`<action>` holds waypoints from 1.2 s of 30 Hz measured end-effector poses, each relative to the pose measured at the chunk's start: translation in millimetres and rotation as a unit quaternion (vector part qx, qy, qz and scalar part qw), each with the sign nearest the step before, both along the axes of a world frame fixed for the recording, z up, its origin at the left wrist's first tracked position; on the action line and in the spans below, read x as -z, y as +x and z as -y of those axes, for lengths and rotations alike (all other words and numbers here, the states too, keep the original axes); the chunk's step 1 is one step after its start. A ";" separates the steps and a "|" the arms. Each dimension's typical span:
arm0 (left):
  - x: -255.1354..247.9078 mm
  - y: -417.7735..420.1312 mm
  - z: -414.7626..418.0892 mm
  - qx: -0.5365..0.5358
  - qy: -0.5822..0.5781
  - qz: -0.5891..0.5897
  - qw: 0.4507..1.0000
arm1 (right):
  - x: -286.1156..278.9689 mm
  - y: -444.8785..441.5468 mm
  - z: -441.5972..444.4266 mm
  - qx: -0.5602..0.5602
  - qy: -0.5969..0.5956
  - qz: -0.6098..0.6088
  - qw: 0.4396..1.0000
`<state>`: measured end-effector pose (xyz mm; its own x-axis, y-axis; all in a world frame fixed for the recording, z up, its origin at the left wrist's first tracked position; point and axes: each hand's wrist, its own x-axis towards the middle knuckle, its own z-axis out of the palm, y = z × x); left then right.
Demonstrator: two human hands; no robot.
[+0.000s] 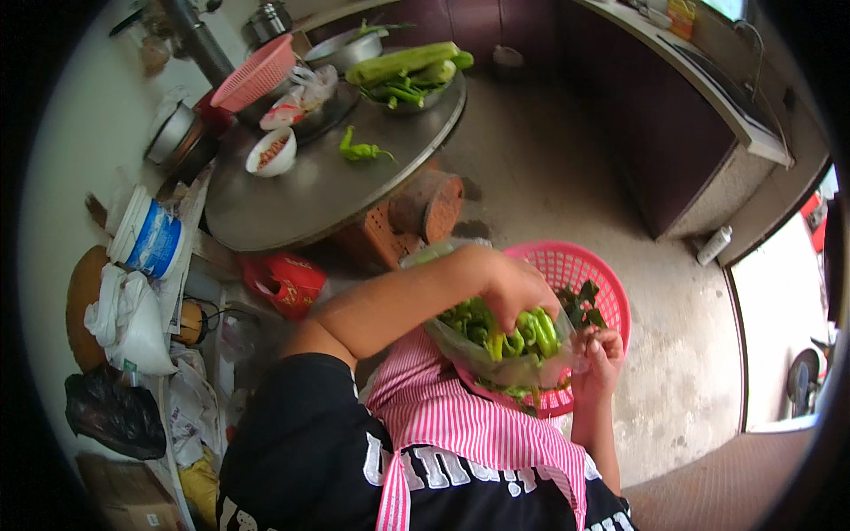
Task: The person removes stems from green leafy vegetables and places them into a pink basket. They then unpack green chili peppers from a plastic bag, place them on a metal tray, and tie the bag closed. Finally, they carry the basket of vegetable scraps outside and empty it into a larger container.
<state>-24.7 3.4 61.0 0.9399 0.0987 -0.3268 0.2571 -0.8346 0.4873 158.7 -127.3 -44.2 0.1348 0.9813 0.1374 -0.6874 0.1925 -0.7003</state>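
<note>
A clear plastic bag (531, 370) full of green peppers (534, 334) rests over a pink plastic basket (614, 292) in front of me. My left hand (521, 289) reaches down into the bag's mouth. Its fingers touch the peppers, and the fingertips are partly hidden among them. At the bag's right edge, my right hand (601, 358) pinches the plastic between thumb and fingers. Dark green leaves (584, 302) show inside the basket, beyond the bag.
A round table (319, 199) bears a white bowl of peanuts (271, 152), a loose green pepper (362, 151) and a bowl heaped with long green gourds (405, 63). Under it stand a brick-red stove (425, 206) and a red bag (284, 282). A white bottle (714, 245) is by the doorway.
</note>
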 end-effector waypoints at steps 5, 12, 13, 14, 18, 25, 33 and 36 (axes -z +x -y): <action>44.2 6.1 -27.8 -0.024 -0.022 -0.037 0.999 | 47.2 9.2 -27.7 0.028 -0.052 0.022 0.998; 84.1 5.2 -36.9 -0.073 -0.017 -0.061 0.995 | 96.7 15.3 -41.5 0.014 -0.031 -0.014 0.999; 86.8 4.6 -40.1 -0.074 -0.023 -0.054 0.995 | 98.5 15.2 -43.9 0.012 -0.023 -0.012 1.000; 91.2 5.8 -38.5 -0.073 0.007 -0.058 0.996 | 101.1 14.3 -43.5 0.011 -0.023 0.006 1.000; 105.0 26.1 -16.6 -0.045 0.155 -0.087 0.983 | 98.4 12.1 -45.9 0.016 -0.010 0.032 0.999; 114.8 26.1 56.1 -0.066 0.444 -0.080 0.890 | 83.0 11.9 -38.6 0.009 -0.004 0.026 1.000; 126.5 16.7 63.8 -0.254 0.276 -0.034 0.926 | 71.6 16.0 -34.1 0.004 -0.010 0.007 1.000; 136.8 3.0 59.6 -0.293 0.323 0.067 0.898 | 65.0 11.3 -34.4 0.015 -0.016 0.015 1.000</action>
<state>-21.7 -56.2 -75.8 0.6919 0.7166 0.0874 0.7187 -0.6952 0.0101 170.1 -92.9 -109.3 0.1602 0.9809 0.1103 -0.6610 0.1897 -0.7260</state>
